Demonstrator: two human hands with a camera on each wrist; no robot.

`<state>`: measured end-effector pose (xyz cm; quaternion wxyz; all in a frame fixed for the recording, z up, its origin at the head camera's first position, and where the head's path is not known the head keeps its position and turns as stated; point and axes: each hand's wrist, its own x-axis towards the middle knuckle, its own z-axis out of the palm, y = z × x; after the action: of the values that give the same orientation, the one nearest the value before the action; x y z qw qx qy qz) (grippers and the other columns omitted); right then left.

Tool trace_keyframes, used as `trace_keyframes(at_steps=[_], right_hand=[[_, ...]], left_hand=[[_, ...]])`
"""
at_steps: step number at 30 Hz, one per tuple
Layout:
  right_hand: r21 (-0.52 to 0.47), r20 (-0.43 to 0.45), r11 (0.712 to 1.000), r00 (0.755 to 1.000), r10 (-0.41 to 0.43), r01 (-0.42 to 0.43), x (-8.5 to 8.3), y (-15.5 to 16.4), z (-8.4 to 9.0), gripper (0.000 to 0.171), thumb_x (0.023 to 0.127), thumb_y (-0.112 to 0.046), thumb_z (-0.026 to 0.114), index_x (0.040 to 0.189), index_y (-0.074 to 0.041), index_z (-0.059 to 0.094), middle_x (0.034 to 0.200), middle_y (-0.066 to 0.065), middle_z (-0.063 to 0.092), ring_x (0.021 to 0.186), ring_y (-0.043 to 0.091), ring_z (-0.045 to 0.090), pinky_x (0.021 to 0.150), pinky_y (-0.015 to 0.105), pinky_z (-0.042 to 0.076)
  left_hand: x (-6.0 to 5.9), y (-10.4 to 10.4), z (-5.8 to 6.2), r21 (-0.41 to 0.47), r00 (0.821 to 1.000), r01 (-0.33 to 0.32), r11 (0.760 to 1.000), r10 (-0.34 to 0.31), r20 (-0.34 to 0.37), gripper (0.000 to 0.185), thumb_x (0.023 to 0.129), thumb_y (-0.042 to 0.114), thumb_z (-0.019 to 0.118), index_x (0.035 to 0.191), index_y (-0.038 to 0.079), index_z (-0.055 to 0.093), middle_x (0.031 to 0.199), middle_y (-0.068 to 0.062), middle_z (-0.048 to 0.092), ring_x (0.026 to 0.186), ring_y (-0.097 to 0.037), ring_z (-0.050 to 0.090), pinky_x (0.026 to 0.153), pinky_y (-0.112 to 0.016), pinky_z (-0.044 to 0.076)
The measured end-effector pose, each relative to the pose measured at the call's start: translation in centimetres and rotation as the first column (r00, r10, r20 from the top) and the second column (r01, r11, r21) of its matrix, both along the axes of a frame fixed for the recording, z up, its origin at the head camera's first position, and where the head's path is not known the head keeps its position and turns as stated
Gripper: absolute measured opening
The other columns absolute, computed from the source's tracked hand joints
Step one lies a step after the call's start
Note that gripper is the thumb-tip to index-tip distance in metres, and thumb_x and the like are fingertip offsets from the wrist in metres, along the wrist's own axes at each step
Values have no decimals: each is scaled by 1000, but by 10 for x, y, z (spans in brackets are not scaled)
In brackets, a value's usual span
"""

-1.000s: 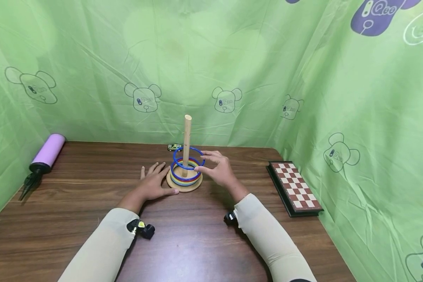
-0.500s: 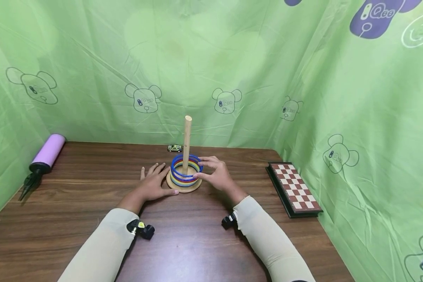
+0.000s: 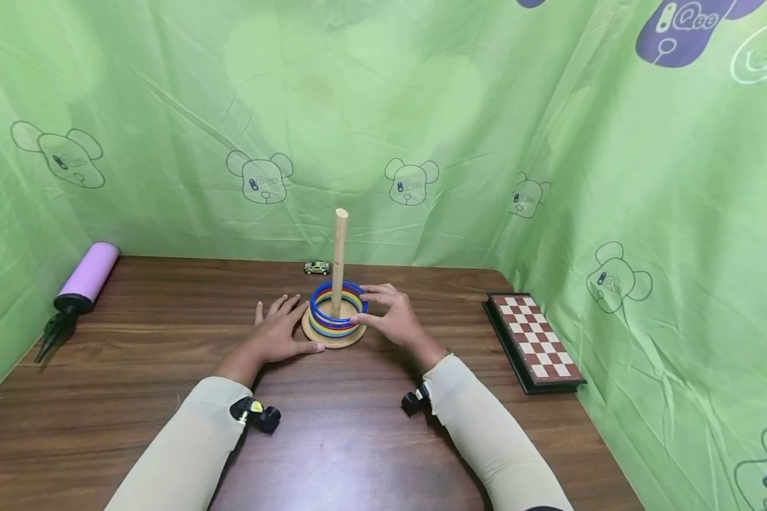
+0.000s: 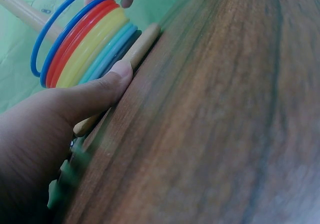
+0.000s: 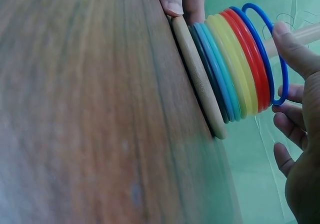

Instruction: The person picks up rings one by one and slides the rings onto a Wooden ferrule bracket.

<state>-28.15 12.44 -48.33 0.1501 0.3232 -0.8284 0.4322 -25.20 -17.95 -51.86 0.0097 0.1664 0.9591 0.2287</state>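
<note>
Green printed cloth is hanging behind the desk [image 3: 134, 312]. The left hand [image 3: 280, 332] is lying flat, its grip empty, thumb touching the wooden base [image 3: 334, 337]. The right hand [image 3: 391, 317] is pinching the blue ring [image 3: 337, 306] around the peg [image 3: 339, 255]

Two hands [image 3: 281, 333], one peg [image 3: 339, 255], one chessboard [image 3: 533, 341], one toy car [image 3: 317, 267].

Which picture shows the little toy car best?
The head view: the toy car sits in plain sight on the table behind the wooden peg. The left wrist and right wrist views show only rings, hands and wood, no car.
</note>
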Motion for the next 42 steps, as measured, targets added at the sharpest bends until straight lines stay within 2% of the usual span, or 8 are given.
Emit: trace_keyframes(at_steps=[10,25,36,40,42], right_hand=[[-1,-5,1000,1000,-5,5,-1,-3,-3,51,76,-20,102,116,5,83,135,14,79,126,33,71,111,49,57],[4,43,1000,999,-11,11,1,-4,-3,49,77,-20,101,116,4,83,138,13,77,127,31,70,113,50,56],[-6,12,1000,1000,-5,5,-1,-1,-4,51,78,-20,100,119,4,81,139,15,77,128,33,70,110,47,58],[0,5,1000,999,-31,31,0,2,-3,51,79,-21,100,121,1,81,141,15,76,130,30,70,108,45,59],[-2,7,999,999,-52,52,2,4,-2,52,78,-21,100,122,0,81,141,15,75,132,31,69,109,48,58]], left_hand=[[1,0,1,-4,1000,2,1000,-2,7,119,83,80,77,170,9,38,178,-25,30,167,-52,17,126,-86,-3],[1,0,1,20,1000,3,1000,-4,5,119,82,78,80,169,8,40,177,-27,30,167,-52,17,125,-86,-4],[-1,1,0,5,1000,3,1000,-3,13,120,83,81,77,171,10,37,179,-26,27,168,-52,16,126,-86,-5],[-1,2,-2,14,1000,5,1000,-5,2,121,83,82,76,171,10,36,180,-25,24,168,-52,15,126,-86,-3],[0,2,-2,21,1000,7,1000,-6,-15,121,83,83,75,171,9,36,180,-25,23,167,-53,15,126,-86,-1]])
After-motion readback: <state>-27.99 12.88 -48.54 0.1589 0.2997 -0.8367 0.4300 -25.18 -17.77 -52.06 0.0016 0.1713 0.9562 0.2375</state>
